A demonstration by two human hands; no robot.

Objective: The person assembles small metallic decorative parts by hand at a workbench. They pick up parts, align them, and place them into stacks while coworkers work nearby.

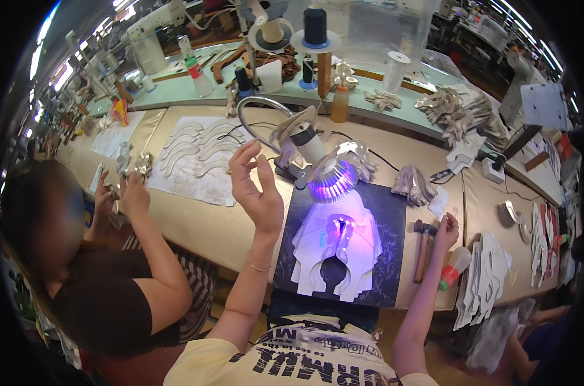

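Note:
My left hand [258, 190] is raised beside the lamp, fingers loosely bent and apart, holding nothing. A finned lamp [332, 179] on a bent metal gooseneck throws purple light onto a fanned stack of white cut pieces [311, 248]. Those pieces lie on a dark board [392, 270] in front of me. Over the table on the right, my right hand [449, 231] has its fingers drawn together; whatever they hold is too small to make out. Just beyond its fingertips is a small white piece [439, 201]. Beside that hand lies a hammer [423, 251].
A clear bottle [457, 264] with a red band lies right of the hammer, near stacked white pieces [485, 276]. Bundled pale pieces [413, 185] sit behind the board. Curved strips cover a white sheet [195, 180] at left, where a co-worker [112, 283] handles small pieces.

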